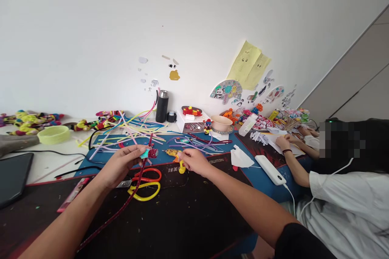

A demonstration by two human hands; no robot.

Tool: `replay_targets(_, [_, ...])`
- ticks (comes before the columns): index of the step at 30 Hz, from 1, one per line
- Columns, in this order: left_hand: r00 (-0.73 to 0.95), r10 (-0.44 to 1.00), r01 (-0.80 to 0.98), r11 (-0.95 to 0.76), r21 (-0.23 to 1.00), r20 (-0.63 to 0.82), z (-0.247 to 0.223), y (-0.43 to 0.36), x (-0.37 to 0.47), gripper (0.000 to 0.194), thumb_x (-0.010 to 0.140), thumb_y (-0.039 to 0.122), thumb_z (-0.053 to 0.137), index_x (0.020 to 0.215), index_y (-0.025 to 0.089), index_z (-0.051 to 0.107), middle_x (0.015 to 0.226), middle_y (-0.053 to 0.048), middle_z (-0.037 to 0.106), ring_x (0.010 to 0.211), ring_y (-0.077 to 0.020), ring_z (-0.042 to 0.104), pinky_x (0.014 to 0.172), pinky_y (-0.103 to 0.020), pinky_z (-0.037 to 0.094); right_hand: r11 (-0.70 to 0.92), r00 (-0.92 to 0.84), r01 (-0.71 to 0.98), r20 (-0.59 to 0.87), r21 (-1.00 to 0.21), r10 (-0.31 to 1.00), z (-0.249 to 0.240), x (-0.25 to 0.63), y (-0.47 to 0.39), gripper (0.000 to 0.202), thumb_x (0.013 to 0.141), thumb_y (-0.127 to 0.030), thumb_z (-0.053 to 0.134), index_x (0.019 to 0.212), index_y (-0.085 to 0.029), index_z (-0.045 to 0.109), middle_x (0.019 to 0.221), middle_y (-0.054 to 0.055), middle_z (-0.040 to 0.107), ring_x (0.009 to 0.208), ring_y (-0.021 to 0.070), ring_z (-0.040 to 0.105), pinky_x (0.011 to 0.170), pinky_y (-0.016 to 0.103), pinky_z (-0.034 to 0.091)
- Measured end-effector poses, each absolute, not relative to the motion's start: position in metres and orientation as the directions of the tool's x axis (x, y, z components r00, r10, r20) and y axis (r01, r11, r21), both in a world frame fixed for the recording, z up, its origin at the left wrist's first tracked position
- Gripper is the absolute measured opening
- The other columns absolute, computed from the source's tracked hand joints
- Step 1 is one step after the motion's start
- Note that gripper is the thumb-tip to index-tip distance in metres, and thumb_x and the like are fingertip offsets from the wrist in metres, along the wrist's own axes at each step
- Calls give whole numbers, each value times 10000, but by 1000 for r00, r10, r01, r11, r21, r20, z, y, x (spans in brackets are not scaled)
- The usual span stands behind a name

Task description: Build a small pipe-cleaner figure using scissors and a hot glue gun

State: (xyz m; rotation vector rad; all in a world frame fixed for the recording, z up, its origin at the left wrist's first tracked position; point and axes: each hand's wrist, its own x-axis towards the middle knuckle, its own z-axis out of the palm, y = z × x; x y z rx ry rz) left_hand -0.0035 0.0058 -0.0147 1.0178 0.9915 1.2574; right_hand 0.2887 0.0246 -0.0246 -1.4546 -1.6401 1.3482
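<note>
Between the fingers of my left hand (129, 160) is a small craft piece (149, 153), turquoise with dark red fuzzy coils. A long dark red pipe cleaner (133, 194) trails from it down over the black mat. My right hand (194, 161) grips a yellow-orange hot glue gun (174, 153), its nozzle pointing left, a short distance from the craft piece. Below my left hand lie scissors (148, 198) with one red and one yellow handle loop, their blades partly hidden.
Loose pipe cleaners (121, 137) lie scattered behind my hands. A black thermos (162, 107) stands near the wall, with a beige bowl (221, 122) farther right. A white power bank (270, 170) sits beside a co-worker (343, 182) handling paper strips. A dark tablet-like slab (13, 178) is at left.
</note>
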Motion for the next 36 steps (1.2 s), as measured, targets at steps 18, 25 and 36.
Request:
replay_targets(18, [155, 977, -399, 199, 895, -148, -20, 6, 2, 343, 659, 470, 995, 848, 205, 886, 928, -122, 884, 791, -310, 797, 736, -398, 672, -441, -621, -366, -138, -819, 772, -27, 190, 44, 271, 935, -407, 797, 947, -194, 629, 551, -99, 499, 391, 51, 284, 447, 248, 113])
replay_targets(25, [189, 975, -471, 196, 860, -119, -19, 6, -2, 298, 713, 390, 992, 882, 168, 888, 889, -122, 871, 742, -254, 770, 670, -322, 654, -505, -642, -407, -155, -761, 751, -25, 181, 45, 317, 832, -352, 888, 924, -213, 618, 512, -123, 454, 395, 53, 264, 442, 232, 133])
replay_targets(36, [81, 977, -393, 213, 895, -197, -29, 11, -13, 396, 685, 405, 1020, 948, 148, 873, 926, -116, 843, 726, -201, 705, 629, -294, 624, -425, -586, -430, -112, -796, 802, -20, 203, 46, 309, 834, -385, 831, 874, -214, 577, 544, -118, 443, 402, 55, 326, 450, 240, 149])
